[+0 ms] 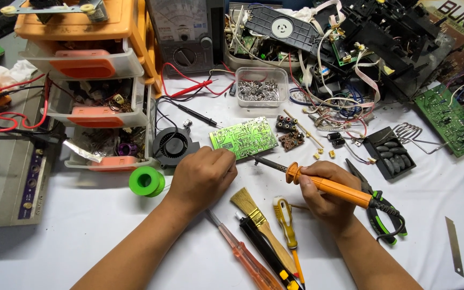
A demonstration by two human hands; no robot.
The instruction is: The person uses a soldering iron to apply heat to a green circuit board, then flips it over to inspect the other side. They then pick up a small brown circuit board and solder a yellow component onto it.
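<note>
A green circuit board (244,137) lies tilted on the white table cover. My left hand (202,177) rests at the board's near left edge, fingers curled and pinched together at the edge; whether it holds solder wire I cannot tell. My right hand (326,193) grips an orange-handled soldering iron (328,186), whose dark tip (258,159) touches the board's near edge beside my left fingers. A green solder spool (146,181) stands left of my left hand.
Near my wrists lie a paintbrush (253,212), screwdrivers (243,255) and green-handled pliers (382,212). Orange drawer unit (95,80), small black fan (174,145), a clear box of metal parts (261,86), an analog meter (186,32), a second green board (449,121) and tangled electronics crowd the back.
</note>
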